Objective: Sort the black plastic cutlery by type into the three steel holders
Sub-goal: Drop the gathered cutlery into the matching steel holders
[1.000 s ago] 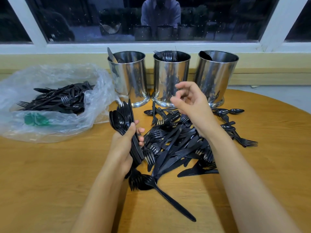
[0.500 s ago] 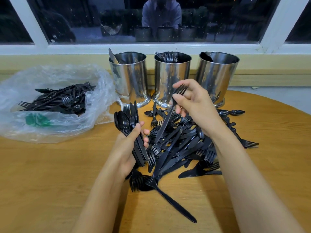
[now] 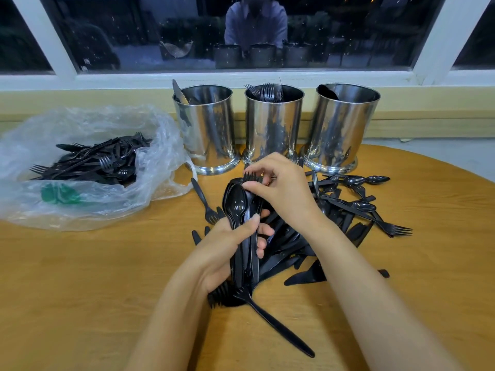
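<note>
Left hand (image 3: 227, 245) grips a bundle of cutlery (image 3: 237, 207) upright by its lower half, thumb across the front, spoon bowls facing me. Right hand (image 3: 281, 188) curls over the bundle's top and pinches it where fork tines poke out. Under both wrists I see the loose pile (image 3: 337, 210) of forks, knives and spoons. Behind it three steel holders stand in a row: the left holder (image 3: 206, 132) shows a knife, the middle holder (image 3: 273, 127) forks, the right holder (image 3: 342, 124) a spoon bowl. A clear plastic bag (image 3: 88, 199) holding more cutlery lies to the left on the round wooden surface (image 3: 80, 290). A dark window (image 3: 134, 30) runs behind.
</note>
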`<state>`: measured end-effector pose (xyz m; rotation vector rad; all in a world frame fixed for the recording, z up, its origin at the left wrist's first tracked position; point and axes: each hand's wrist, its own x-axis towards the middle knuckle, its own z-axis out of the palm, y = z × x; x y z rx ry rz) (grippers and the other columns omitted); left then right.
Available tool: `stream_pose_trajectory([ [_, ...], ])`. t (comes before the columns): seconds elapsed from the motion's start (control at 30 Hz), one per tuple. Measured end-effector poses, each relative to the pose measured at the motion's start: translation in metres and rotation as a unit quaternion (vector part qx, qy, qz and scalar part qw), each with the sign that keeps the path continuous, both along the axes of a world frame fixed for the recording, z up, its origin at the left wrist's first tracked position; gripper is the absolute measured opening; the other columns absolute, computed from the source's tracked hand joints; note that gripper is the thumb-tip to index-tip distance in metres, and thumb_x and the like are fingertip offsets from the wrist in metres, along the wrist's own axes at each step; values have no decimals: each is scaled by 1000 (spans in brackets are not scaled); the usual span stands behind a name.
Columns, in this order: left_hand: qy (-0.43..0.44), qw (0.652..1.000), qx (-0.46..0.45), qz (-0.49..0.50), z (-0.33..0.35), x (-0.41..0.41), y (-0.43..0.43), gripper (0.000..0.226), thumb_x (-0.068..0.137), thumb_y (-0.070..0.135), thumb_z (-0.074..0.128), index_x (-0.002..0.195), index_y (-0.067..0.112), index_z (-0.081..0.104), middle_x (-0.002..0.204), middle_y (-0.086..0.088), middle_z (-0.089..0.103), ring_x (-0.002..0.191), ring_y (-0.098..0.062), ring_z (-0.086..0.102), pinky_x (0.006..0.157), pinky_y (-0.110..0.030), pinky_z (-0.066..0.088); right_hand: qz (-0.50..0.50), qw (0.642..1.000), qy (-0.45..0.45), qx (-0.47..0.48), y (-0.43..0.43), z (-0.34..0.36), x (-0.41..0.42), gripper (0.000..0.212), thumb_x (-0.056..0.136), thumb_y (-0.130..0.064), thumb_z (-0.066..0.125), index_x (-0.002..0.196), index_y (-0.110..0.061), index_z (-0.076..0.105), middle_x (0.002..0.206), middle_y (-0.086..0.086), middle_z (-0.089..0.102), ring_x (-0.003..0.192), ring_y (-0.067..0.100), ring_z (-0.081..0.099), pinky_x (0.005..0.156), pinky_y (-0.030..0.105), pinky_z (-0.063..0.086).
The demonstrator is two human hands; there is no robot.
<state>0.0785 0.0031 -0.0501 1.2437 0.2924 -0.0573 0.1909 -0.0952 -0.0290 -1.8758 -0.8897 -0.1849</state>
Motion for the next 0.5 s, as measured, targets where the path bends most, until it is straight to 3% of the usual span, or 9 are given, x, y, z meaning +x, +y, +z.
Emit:
stream_pose_trajectory([
  [0.13, -34, 991, 80, 101, -3, 3, 8, 24, 102, 17, 48, 122, 11, 60, 75, 2, 65, 57, -11, 48, 57, -23, 47, -6, 1000, 14, 18, 0, -2, 4, 36, 81, -17, 76, 116, -19, 66, 96, -2, 54, 68, 4, 48, 72, 9, 42],
  [0.23, -55, 974, 81, 203, -1, 4, 23, 19, 103, 17, 47, 115, 17, 61, 75, 3, 64, 56, -10, 49, 59, -24, 45, -24, 998, 46, 21, -5, -4, 11, 20, 87, -13, 70, 106, -17, 67, 90, -3, 58, 65, 3, 48, 68, 8, 41],
  [0.37, -69, 957, 24, 281, -1, 2, 39, 21, 103, 17, 46, 119, 11, 59, 74, 2, 64, 55, -9, 51, 57, -26, 45, -62, 992, 53, -94, -12, -15, 22, 13, 90, -11, 66, 101, -17, 69, 85, -4, 64, 70, 8, 52, 69, 11, 41],
  [0.5, -70, 952, -10, 298, -2, 4, 41, 22, 103, 17, 47, 119, 10, 59, 73, 3, 64, 54, -9, 51, 54, -24, 45, -29, 982, 65, -175, -13, -24, 22, 15, 90, -17, 66, 105, -17, 71, 92, -5, 67, 72, 7, 52, 70, 13, 41],
])
